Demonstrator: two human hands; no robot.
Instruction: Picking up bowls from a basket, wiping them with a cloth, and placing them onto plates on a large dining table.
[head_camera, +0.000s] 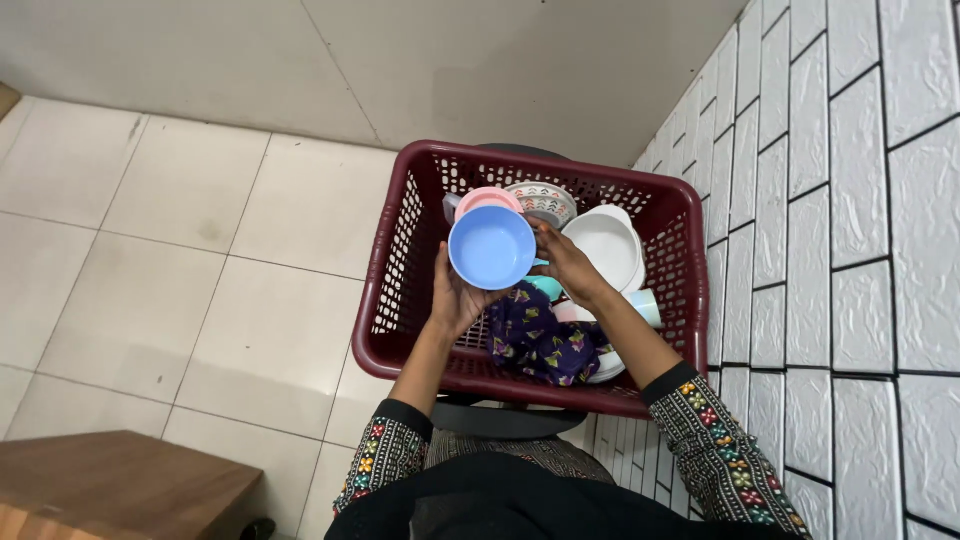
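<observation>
Hands are both working over a dark red plastic basket (400, 250), rectangular, with lattice-perforated walls and a thick rolled rim. All positions below are taken relative to this basket.

Left hand (458, 298) is cupping a light blue bowl (491, 246) from its lower left edge, fingers curled closed against the outer wall. Right hand (566, 264) is gripping the same bowl at its right rim, fingers wrapped and clamped on the edge. Bowl is round, smooth, matte plastic, open side facing the camera, and is being held above the basket's middle, clear of the contents.

Inside the basket, toward the far wall: a pink plastic bowl (485, 198) is showing just behind the blue one, and a round bowl with a patterned, perforated rim (543, 200) is sitting beside it. Toward the right wall a white, deep, glossy bowl (606, 244) is resting tilted. A pale blue-green cup (647, 306) is lying against the right wall. Near the front wall a crumpled dark purple printed cloth (543, 340) is lying over a white plate, of which only the edge is visible.

Basket is sitting on a dark round stool (505, 420), beside a white tiled wall (840, 230). Sleeves (715, 450) are black with coloured embroidery.
</observation>
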